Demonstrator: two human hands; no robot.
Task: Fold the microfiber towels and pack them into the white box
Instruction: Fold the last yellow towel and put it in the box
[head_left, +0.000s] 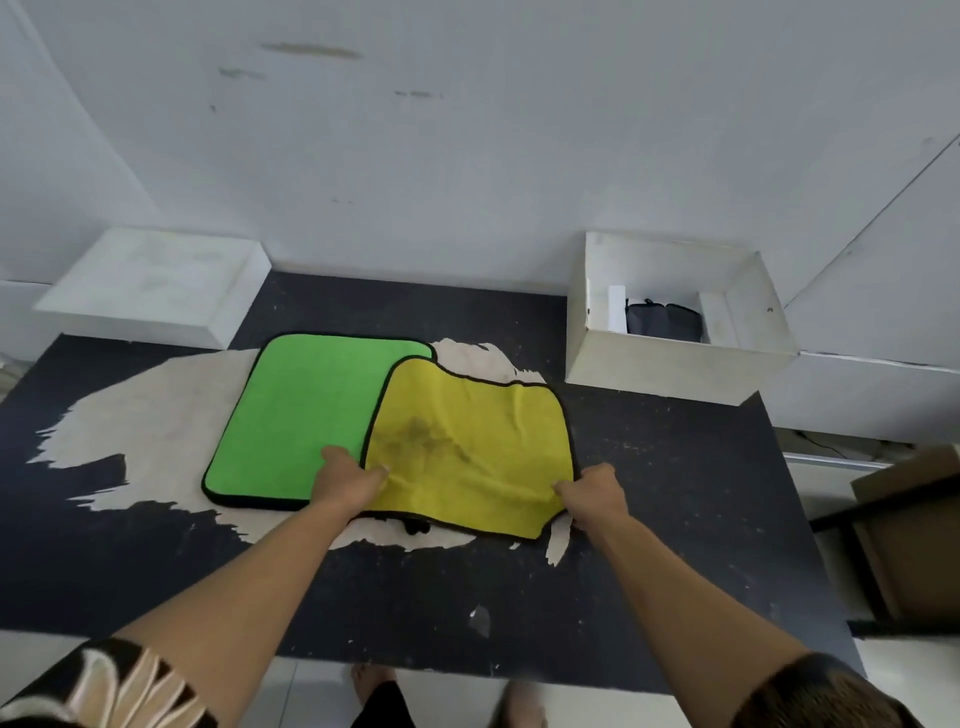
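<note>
A yellow towel with a black hem lies on the dark table, overlapping the right edge of a flat green towel. My left hand pinches the yellow towel's near left corner. At the near right corner my right hand pinches the same towel. The cloth is wrinkled between the two hands and carries a dark stain near its middle. The open white box stands at the back right, and a dark grey folded towel lies inside it.
The dark table has a worn, pale patch under the towels. A white lid or shallow box sits at the back left against the wall. A brown cardboard box stands past the table's right edge.
</note>
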